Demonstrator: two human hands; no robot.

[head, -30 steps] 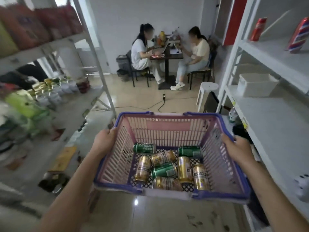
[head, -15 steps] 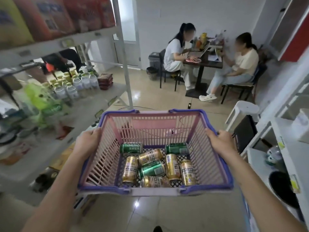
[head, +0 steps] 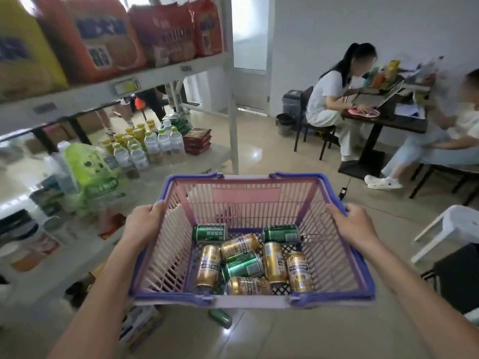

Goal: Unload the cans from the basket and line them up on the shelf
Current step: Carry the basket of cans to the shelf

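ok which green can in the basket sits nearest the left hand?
The green can in the basket's far-left corner, white lettering facing up. It lies below the left hand; the other two green cans sit mid-basket and far-right.

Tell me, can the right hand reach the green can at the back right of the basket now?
Probably not yet: the right hand grips the basket rim. The green can lies uncovered, so once freed the way looks open.

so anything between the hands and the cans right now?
Nothing covers the cans: the basket is open-topped and they lie loose on its floor. But the left hand and right hand both grip its side rims, so neither is free to reach in until it is set down.
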